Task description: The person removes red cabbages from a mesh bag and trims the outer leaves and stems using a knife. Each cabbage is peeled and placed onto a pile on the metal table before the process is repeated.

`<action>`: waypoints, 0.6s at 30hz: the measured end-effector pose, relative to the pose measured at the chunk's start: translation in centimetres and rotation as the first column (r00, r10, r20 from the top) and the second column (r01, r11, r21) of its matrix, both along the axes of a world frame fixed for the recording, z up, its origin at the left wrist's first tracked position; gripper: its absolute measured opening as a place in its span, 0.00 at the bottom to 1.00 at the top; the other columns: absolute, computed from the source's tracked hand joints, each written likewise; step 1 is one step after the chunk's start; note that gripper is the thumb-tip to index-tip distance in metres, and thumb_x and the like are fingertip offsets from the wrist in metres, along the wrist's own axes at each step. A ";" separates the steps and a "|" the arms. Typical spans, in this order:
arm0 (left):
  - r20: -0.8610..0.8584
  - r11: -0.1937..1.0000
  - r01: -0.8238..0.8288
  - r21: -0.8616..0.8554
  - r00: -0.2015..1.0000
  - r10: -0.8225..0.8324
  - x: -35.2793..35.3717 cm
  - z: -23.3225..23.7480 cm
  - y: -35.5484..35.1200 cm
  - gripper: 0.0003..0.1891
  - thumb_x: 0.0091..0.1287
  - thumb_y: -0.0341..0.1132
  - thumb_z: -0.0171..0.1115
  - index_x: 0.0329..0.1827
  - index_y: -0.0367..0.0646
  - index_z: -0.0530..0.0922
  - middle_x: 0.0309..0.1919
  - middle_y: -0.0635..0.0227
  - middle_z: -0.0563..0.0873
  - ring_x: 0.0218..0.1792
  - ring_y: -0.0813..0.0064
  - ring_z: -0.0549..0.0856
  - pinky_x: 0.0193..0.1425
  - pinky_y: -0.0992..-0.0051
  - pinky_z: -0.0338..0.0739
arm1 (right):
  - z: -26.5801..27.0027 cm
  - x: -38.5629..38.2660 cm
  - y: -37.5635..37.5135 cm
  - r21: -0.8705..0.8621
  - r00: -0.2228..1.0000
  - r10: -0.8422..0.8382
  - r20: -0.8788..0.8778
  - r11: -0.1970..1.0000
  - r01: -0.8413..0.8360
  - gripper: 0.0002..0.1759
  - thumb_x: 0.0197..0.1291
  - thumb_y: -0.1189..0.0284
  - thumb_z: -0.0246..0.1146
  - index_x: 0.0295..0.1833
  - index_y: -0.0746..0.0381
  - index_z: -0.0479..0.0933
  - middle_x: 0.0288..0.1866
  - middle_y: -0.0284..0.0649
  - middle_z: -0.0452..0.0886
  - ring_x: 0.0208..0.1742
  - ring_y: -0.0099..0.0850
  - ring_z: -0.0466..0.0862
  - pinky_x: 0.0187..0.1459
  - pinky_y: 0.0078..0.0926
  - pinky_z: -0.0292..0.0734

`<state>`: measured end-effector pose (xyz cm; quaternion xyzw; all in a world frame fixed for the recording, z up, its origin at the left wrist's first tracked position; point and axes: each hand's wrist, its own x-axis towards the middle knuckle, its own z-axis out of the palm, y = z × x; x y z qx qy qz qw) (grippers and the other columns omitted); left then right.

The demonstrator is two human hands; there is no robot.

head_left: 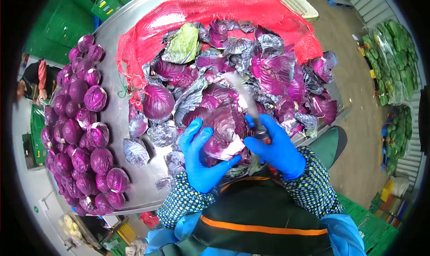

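Observation:
A red cabbage [223, 133] with its pale cut stem toward me rests against my left hand [199, 157], whose blue-gloved fingers curve round its left side. My right hand [278, 148], gloved in blue too, is closed on the dark handle of a knife [245, 95]. The blade points up and away from me, blurred, over the far right of the cabbage. Loose purple outer leaves [273, 72] lie heaped around and beyond the cabbage. One pale green leaf [182, 43] sits on top of the heap at the back.
Many red cabbages [78, 90] are piled along the left of the metal table [117, 135]. A red mesh sack [148, 23] stretches behind the leaves. At the far right corner is a cream crate [293, 1]. Bagged green vegetables [392, 59] stand right, beyond the floor; a person [42, 79] is far left.

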<state>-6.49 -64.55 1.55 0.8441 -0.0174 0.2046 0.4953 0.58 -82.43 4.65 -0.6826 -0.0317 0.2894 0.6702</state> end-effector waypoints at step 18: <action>-0.327 0.976 0.029 0.216 0.944 0.044 29.2 -10.8 0.7 0.38 0.57 0.52 0.63 0.61 0.30 0.66 0.53 0.46 0.77 0.54 0.56 0.78 0.58 0.65 0.71 | -5.0 9.7 -27.5 0.541 0.500 -0.845 -0.190 0.335 0.771 0.24 0.66 0.61 0.50 0.65 0.58 0.63 0.64 0.49 0.67 0.64 0.41 0.69 0.59 0.34 0.70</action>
